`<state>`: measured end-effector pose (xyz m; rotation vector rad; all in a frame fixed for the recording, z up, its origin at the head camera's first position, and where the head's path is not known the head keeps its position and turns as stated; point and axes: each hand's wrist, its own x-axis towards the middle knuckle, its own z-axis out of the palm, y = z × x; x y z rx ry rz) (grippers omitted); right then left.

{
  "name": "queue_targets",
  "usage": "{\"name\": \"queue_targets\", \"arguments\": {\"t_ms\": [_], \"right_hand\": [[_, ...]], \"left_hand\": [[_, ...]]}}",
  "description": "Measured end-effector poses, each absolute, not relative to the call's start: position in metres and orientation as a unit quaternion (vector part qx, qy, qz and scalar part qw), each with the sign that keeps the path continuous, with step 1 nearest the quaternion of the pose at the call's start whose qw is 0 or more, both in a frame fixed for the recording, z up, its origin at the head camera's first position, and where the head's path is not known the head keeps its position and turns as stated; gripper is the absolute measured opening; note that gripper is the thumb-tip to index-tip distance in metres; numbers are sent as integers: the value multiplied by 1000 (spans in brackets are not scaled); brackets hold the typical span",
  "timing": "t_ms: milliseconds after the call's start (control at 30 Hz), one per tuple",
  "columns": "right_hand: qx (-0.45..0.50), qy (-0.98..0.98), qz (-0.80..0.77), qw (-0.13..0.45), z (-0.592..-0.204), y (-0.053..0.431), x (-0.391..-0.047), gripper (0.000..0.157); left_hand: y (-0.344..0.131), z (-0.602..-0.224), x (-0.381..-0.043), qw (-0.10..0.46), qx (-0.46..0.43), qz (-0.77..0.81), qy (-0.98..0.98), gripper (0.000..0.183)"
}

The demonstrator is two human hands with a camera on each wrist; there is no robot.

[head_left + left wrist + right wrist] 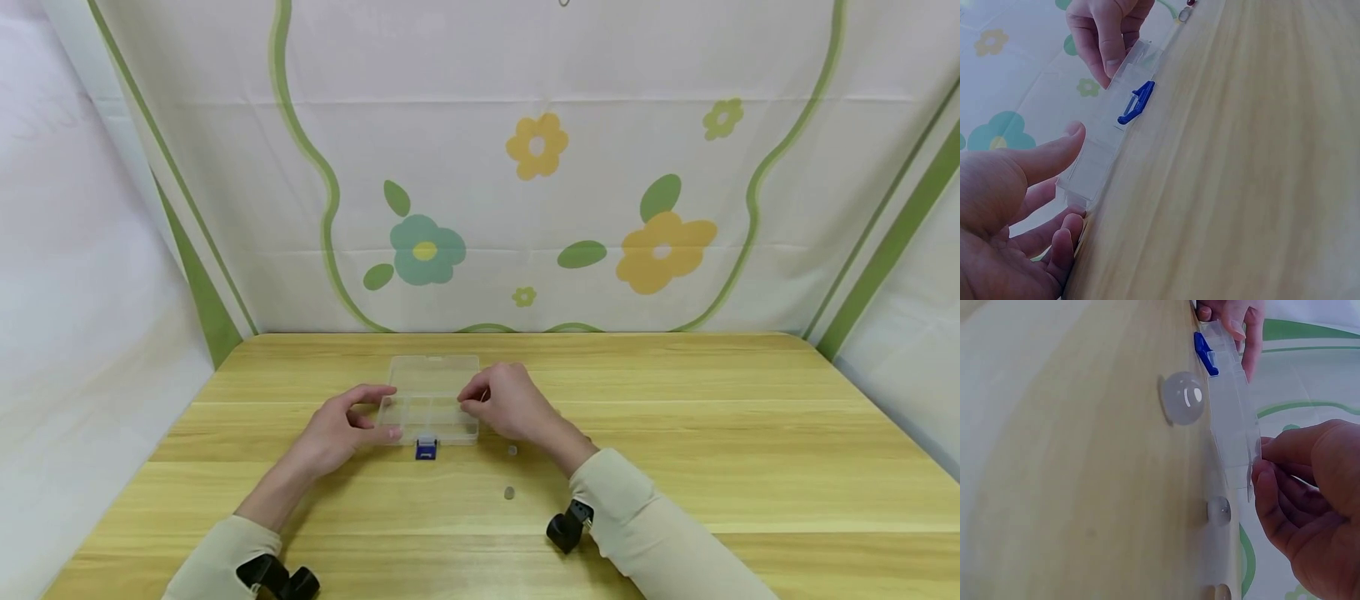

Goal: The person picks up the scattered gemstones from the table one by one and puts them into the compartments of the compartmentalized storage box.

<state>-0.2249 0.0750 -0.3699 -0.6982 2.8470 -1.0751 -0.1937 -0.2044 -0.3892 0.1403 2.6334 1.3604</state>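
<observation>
A clear plastic compartment box lies on the table with its lid folded back and a blue clasp at its front. My left hand grips the box's left end, thumb at the near corner, fingers round the far side. Over the right-hand compartments, my right hand brings thumb and index fingertips together; whether something small is between them is hidden. Close to the box's right front sit two clear, rounded pebble-like pieces, one nearer piece and one farther piece.
Beyond these, another small brownish rounded piece shows at the bottom of the right wrist view. The wooden table ends at a white flowered cloth behind. A black wrist camera is strapped at the right sleeve.
</observation>
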Motion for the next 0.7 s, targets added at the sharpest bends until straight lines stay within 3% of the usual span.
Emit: {"name": "queue_targets", "arguments": {"t_ms": [700], "right_hand": [[-226, 913, -340, 12, -369, 75, -225, 9]], "left_hand": [[-206, -390, -194, 84, 52, 451, 887, 68]]}}
